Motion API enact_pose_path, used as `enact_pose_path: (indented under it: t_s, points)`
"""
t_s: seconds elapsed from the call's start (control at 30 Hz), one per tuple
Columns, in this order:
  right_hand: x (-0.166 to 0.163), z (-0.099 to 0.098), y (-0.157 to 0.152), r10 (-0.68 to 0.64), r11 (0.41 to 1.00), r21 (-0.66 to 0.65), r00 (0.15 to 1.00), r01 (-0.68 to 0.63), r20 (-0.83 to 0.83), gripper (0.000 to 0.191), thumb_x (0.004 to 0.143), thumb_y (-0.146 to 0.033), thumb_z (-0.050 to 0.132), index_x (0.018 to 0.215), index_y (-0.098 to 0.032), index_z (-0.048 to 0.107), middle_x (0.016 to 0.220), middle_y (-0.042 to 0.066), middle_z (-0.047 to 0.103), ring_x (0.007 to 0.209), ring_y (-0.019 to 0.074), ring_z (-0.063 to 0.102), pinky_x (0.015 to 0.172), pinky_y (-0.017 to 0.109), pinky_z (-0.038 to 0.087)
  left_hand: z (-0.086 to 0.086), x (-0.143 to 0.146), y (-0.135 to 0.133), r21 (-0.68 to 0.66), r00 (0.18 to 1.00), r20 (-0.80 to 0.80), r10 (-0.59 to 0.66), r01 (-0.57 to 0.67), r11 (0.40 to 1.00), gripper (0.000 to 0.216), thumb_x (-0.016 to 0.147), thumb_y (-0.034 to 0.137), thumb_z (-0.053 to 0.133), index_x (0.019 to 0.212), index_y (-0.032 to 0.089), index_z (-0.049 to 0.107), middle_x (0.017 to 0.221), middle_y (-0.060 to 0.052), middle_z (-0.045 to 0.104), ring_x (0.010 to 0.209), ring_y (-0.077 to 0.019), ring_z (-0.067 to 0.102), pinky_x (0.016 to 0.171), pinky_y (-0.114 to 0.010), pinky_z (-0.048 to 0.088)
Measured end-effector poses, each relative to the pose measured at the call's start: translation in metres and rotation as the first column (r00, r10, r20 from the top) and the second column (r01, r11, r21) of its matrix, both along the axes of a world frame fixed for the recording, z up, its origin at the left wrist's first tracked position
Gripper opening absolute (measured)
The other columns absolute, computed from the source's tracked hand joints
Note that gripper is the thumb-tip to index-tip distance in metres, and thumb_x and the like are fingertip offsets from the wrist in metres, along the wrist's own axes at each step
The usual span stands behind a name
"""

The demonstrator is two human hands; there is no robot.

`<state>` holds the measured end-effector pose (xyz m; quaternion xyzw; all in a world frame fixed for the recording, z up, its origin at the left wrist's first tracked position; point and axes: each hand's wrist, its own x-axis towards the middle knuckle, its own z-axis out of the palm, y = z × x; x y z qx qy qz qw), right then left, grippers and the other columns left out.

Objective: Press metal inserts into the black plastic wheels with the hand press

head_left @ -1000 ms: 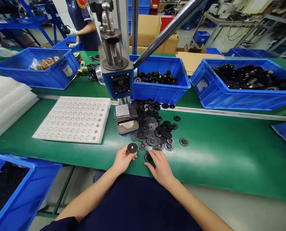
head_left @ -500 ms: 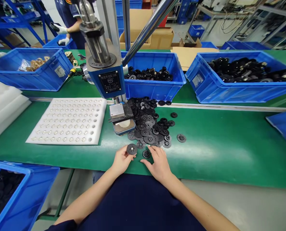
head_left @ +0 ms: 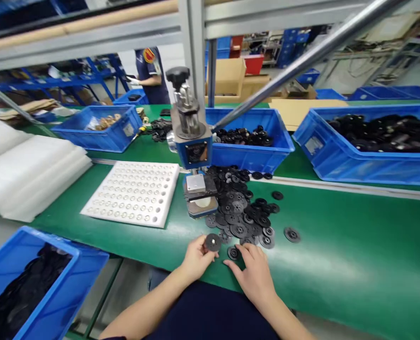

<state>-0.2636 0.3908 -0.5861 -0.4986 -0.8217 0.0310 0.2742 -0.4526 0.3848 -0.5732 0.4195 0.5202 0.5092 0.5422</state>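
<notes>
My left hand is closed on a flat black disc with a small pale piece at its centre, held up just above the table. Beside it my right hand has thumb and fingers apart around a smaller black ringed disc lying on the table. Its fingertips are at that disc's edge; whether they press on it I cannot tell. Just beyond both hands spreads a heap of black discs. A hand press with a metal block over its base stands behind the left hand.
A white foam tray with rows of small rings lies left of the press. Blue bins of black parts line the back. Another blue bin stands low at left. White foam sheets are stacked at far left. A person stands behind.
The head view has tilted up and swung left, so everything appears lower and further right. Both hands stay almost in place; the left still holds its disc.
</notes>
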Motion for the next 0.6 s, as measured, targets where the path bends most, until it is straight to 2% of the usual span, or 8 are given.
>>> enact_pose_path:
  t_s: [0.1, 0.23, 0.37, 0.47, 0.6]
  points:
    - [0.004, -0.009, 0.004, 0.014, 0.998, 0.054, 1.0, -0.015, 0.01, 0.044, 0.096, -0.056, 0.045, 0.108, -0.019, 0.065, 0.092, 0.011, 0.062, 0.084, 0.0237, 0.058, 0.072, 0.036, 0.047, -0.008, 0.002, 0.001, -0.005, 0.999, 0.035, 0.024, -0.024, 1.0, 0.012, 0.068, 0.022, 0.067, 0.076, 0.016, 0.063, 0.058, 0.001, 0.063, 0.052, -0.0111, 0.057, 0.047, -0.019, 0.045]
    - [0.009, -0.017, 0.006, 0.025, 0.992, 0.125, 1.0, -0.026, 0.01, 0.045, 0.095, -0.058, 0.047, 0.11, -0.018, 0.063, 0.093, 0.011, 0.063, 0.084, 0.0232, 0.06, 0.071, 0.036, 0.048, -0.018, 0.003, 0.0, 0.012, 0.999, 0.038, -0.001, 0.0, 1.0, 0.016, 0.065, 0.016, 0.068, 0.08, 0.015, 0.066, 0.061, 0.001, 0.063, 0.054, -0.0111, 0.057, 0.049, -0.019, 0.046]
    - [0.01, -0.025, 0.006, 0.018, 0.986, 0.166, 1.0, -0.015, -0.013, 0.045, 0.095, -0.059, 0.047, 0.102, -0.018, 0.064, 0.093, 0.01, 0.062, 0.081, 0.0218, 0.059, 0.07, 0.035, 0.048, -0.024, 0.004, 0.001, 0.048, 0.999, -0.004, -0.046, 0.046, 0.998, 0.005, 0.067, 0.015, 0.067, 0.07, 0.014, 0.063, 0.064, 0.0, 0.06, 0.055, -0.0104, 0.056, 0.05, -0.02, 0.047]
    - [0.012, -0.035, 0.003, -0.009, 0.992, 0.122, 0.999, 0.013, -0.039, 0.049, 0.095, -0.061, 0.043, 0.105, -0.018, 0.063, 0.094, 0.011, 0.062, 0.083, 0.0234, 0.059, 0.073, 0.038, 0.048, -0.029, 0.003, 0.0, 0.035, 0.996, 0.004, -0.087, 0.087, 0.996, 0.006, 0.069, 0.016, 0.067, 0.071, 0.014, 0.062, 0.067, 0.0, 0.059, 0.057, -0.0108, 0.057, 0.052, -0.021, 0.047]
    - [0.014, -0.04, -0.001, -0.015, 1.0, -0.022, 0.999, 0.014, -0.041, 0.049, 0.092, -0.061, 0.052, 0.112, -0.017, 0.063, 0.097, 0.013, 0.062, 0.091, 0.0273, 0.059, 0.081, 0.045, 0.049, -0.04, -0.001, -0.004, 0.049, 0.988, -0.101, -0.118, 0.123, 0.991, 0.009, 0.071, 0.009, 0.061, 0.077, 0.015, 0.064, 0.071, -0.001, 0.063, 0.06, -0.0123, 0.059, 0.057, -0.022, 0.049]
